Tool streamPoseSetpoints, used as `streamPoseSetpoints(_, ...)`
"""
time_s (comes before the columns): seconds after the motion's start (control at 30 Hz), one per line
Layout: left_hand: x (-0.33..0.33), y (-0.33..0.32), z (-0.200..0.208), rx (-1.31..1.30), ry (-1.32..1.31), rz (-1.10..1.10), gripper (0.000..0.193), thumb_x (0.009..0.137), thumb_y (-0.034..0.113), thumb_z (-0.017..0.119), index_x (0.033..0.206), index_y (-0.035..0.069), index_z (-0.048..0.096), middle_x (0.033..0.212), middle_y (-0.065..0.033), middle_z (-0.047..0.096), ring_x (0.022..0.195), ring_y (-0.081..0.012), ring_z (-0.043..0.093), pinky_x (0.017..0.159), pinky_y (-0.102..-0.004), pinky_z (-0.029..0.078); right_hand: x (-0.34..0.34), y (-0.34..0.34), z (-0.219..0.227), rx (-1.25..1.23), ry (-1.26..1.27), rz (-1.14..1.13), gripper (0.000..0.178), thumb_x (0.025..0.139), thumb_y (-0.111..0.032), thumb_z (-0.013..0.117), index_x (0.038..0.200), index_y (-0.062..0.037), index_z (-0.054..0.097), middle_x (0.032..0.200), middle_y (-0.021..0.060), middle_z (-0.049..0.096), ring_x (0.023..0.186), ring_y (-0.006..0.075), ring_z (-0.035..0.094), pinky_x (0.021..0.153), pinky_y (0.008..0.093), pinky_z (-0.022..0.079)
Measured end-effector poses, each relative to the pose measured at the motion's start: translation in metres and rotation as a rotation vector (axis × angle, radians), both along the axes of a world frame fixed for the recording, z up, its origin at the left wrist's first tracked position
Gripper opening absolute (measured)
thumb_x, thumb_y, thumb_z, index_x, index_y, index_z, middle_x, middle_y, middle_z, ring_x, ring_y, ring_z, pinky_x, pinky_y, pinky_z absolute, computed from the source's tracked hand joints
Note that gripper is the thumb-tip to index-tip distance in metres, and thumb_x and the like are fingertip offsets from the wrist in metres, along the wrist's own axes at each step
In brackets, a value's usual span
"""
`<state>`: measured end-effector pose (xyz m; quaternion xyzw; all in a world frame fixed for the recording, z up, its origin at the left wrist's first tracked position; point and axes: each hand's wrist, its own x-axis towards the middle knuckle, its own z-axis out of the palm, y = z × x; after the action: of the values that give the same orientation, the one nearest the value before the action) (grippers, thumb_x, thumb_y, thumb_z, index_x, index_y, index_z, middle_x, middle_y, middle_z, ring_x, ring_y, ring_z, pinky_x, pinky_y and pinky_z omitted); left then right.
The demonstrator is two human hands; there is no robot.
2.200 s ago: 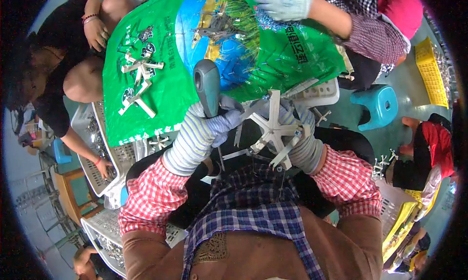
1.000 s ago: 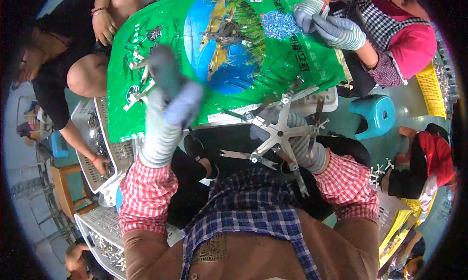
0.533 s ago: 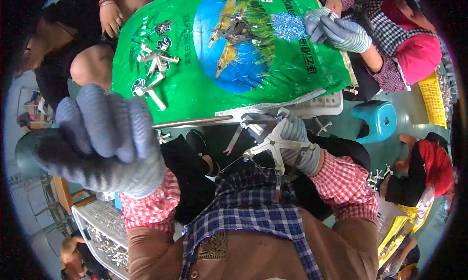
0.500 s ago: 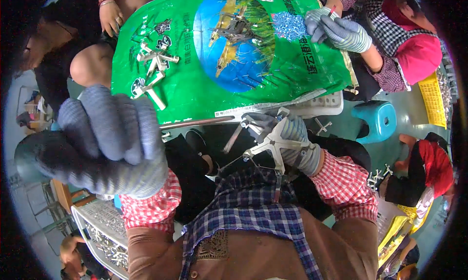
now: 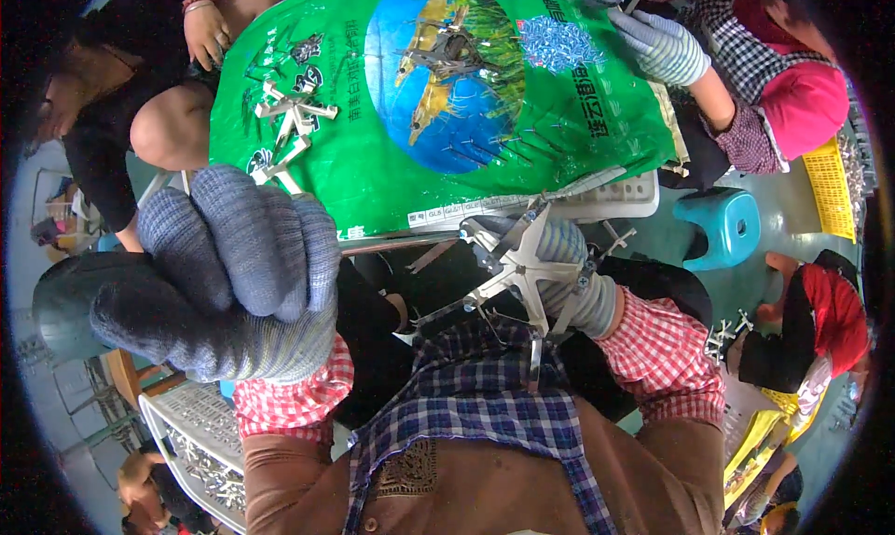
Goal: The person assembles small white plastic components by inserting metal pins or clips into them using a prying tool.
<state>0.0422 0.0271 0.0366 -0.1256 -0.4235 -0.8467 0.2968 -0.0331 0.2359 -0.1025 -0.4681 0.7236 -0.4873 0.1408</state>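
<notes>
My left hand (image 5: 224, 274), in a grey knitted glove, is raised close to the camera with its fingers curled in. Whatever it may hold is hidden. My right hand (image 5: 597, 302), also gloved, is closed round a star-shaped metal bracket (image 5: 522, 272) over my lap. Thin jointed arms branch from the bracket's ends, some with small screws at the joints. Ahead lies a green plastic sack (image 5: 326, 185) spread as a work surface. On it rest pale metal brackets (image 5: 294, 116), dark metal parts (image 5: 457, 55), thin pins (image 5: 485, 151) and a heap of small silvery screws (image 5: 562, 46).
Across the sack at the right, a co-worker's gloved hands (image 5: 667, 50) are at work; another person's bare hand (image 5: 205, 34) rests at upper left. A blue stool (image 5: 718, 232), a yellow basket (image 5: 828, 190) and a white basket of metal parts (image 5: 191, 421) stand around me.
My left hand has shifted slightly to the right, still curled. The star-shaped bracket has turned a little in my right hand. The co-worker's hands have moved apart.
</notes>
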Motion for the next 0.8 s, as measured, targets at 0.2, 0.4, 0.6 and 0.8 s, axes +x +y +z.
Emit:
streamPoseSetpoints(0.2, -0.001, -0.001, -0.003, 0.001, 0.008, -0.072, 0.051, 0.09, 0.054, 0.051, 0.057, 0.016, 0.042, 0.053, 0.0004, 0.04, 0.035, -0.009, 0.03, 0.034, -0.0222, 0.031, 0.005, 0.011, -0.069, -0.174, -0.652, 0.126, 0.038, 0.092, -0.017, 0.05, 0.128, -0.0048, 0.048, 0.12, 0.0103, 0.056, 0.106, 0.0193, 0.057, 0.089, 0.0329, 0.047)
streamPoseSetpoints(0.4, -0.002, -0.002, -0.004, -0.074, -0.004, -0.057, 0.05, 0.09, 0.054, 0.051, 0.059, 0.016, 0.041, 0.053, 0.0013, 0.039, 0.035, -0.0094, 0.031, 0.034, -0.0222, 0.03, 0.006, 0.021, -0.114, -0.056, -0.674, 0.051, 0.027, 0.091, -0.02, 0.053, 0.115, -0.0075, 0.059, 0.097, 0.0048, 0.062, 0.085, 0.0164, 0.061, 0.069, 0.0316, 0.051)
streamPoseSetpoints(0.6, 0.001, -0.018, -0.003, -0.101, -0.073, -0.223, 0.051, 0.084, 0.059, 0.057, 0.065, 0.014, 0.041, 0.053, -0.003, 0.043, 0.038, -0.0139, 0.038, 0.041, -0.0292, 0.036, 0.015, 0.017, -0.063, -0.192, -1.194, 0.101, 0.029, 0.095, -0.011, 0.044, 0.121, -0.0011, 0.05, 0.11, 0.0102, 0.059, 0.098, 0.0189, 0.06, 0.085, 0.0283, 0.052)
streamPoseSetpoints(0.8, -0.009, -0.01, -0.015, -0.047, -0.135, -0.265, 0.048, 0.084, 0.054, 0.06, 0.063, 0.014, 0.045, 0.051, -0.0008, 0.04, 0.032, -0.0098, 0.035, 0.031, -0.0232, 0.036, 0.0, 0.026, -0.056, 0.204, -0.696, 0.248, 0.04, 0.09, -0.003, 0.051, 0.128, -0.0053, 0.043, 0.12, 0.0088, 0.055, 0.104, 0.0208, 0.057, 0.088, 0.032, 0.05)
